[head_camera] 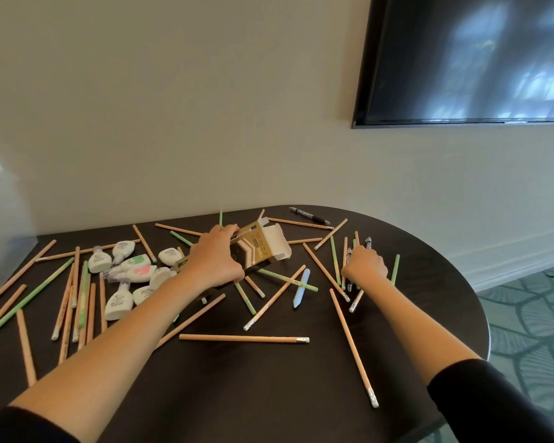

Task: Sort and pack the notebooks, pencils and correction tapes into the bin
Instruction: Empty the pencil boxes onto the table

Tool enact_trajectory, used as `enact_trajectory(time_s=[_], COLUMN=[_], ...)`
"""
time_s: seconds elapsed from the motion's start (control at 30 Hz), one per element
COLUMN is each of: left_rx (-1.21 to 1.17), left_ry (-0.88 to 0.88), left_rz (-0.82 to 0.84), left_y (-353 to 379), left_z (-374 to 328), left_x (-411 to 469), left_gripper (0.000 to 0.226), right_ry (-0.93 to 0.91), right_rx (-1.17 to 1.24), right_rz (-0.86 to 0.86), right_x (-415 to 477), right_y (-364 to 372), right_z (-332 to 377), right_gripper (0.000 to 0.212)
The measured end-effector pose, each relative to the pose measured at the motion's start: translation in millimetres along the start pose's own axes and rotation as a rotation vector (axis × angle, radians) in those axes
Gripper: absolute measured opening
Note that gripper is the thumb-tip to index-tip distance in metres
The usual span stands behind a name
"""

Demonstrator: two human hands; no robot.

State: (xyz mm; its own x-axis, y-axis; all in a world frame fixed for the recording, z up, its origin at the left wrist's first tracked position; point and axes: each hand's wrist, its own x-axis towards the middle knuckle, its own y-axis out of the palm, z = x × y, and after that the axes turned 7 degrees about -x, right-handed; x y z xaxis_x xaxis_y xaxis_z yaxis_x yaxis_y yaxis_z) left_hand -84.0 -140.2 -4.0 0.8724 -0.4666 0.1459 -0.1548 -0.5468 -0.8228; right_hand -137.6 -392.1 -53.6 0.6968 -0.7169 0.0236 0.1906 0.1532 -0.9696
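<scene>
Several tan and green pencils (243, 338) lie scattered across the dark round table (269, 394). My left hand (216, 257) grips a black-and-gold cardboard pencil box (263, 246) with its end flap open, tilted just above the table. My right hand (365, 263) is curled round a small bunch of pencils and pens (349, 276) at the right. Several white correction tapes (122, 273) sit in a cluster at the left. No notebook shows.
A translucent plastic bin (0, 238) stands at the far left edge, blurred. A black pen (309, 215) lies at the table's back. A pale blue marker (301, 287) rests mid-table. A dark wall screen (470, 59) hangs upper right. Patterned carpet (531, 314) lies past the table's right edge.
</scene>
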Motion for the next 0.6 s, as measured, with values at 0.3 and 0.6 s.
enact_trajectory(time_s=[0.3,0.6], left_rx=[0.067,0.065], left_ry=[-0.013,0.003], left_rz=[0.032,0.035], left_y=[1.4,-0.8], left_z=[4.4,1.5], left_x=[0.6,0.4], left_gripper=[0.092,0.091], right_ry=[0.027,0.014], right_rx=[0.027,0.092], right_rz=[0.044,0.080], right_x=[-1.3,-1.4], right_y=[3.1,0.8], right_z=[-7.5,-2.8], right_gripper=[0.035,0.017])
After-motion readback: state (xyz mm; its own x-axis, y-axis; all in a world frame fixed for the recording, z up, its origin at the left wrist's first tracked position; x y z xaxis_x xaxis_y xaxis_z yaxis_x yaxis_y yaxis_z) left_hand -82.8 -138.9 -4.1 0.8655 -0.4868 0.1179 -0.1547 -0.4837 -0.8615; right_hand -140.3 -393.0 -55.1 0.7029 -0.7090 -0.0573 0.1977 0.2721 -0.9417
